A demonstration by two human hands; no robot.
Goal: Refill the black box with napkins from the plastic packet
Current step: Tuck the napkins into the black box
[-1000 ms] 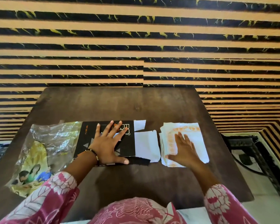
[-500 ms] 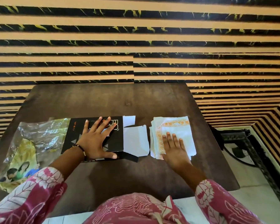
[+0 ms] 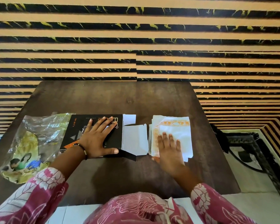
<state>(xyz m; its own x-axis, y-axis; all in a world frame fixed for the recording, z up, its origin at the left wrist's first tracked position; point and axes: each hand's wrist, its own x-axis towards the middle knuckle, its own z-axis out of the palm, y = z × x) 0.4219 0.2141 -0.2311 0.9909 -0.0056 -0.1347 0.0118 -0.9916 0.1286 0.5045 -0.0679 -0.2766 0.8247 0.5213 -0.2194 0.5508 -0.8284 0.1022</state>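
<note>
My left hand [image 3: 96, 139] lies spread flat on the black box [image 3: 94, 131], its end flaps open; my right hand [image 3: 169, 147], fingers straight, has slid down the napkins [image 3: 174, 130] on the desk [image 3: 120, 97]; emptied plastic packet [image 3: 37, 136] sits left; loading looks next.

Your sleeves [image 3: 44, 188] and top are pink-red with white floral outlines; a thin dark beaded bracelet [image 3: 82, 147] circles your left wrist.

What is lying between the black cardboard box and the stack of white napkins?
In the head view, the box's open white flaps lie there, spread toward the napkin stack on the dark wooden table.
</note>
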